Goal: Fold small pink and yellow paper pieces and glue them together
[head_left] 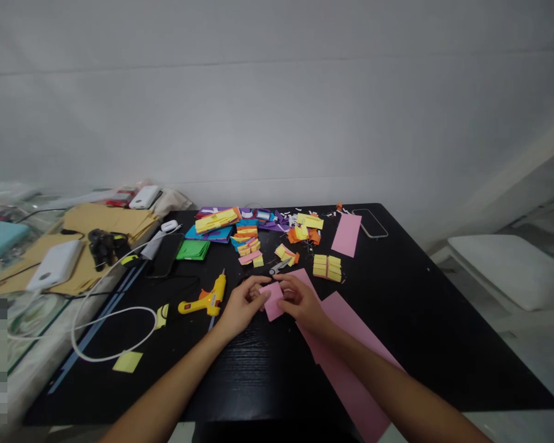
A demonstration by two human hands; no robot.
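Between my two hands is a small pink piece of paper (273, 303), tilted up above the black table (240, 375). My left hand (244, 303) pinches its left edge with thumb and fingers. On the opposite edge, my right hand (300, 300) grips it the same way. Long pink paper sheets (351, 332) lie beneath my right forearm. Just beyond my hands is a pair of scissors (281, 266), its handles hidden. A yellow glue gun (205, 300) rests left of my left hand.
Folded yellow bundles (327, 267), colourful paper stacks (216, 221) and scraps line the back. A pink sheet (347, 234) and a phone case (373, 224) lie back right. Leftward are a dark phone (165, 255), a looped white cable (115, 357) and a power bank (55, 264).
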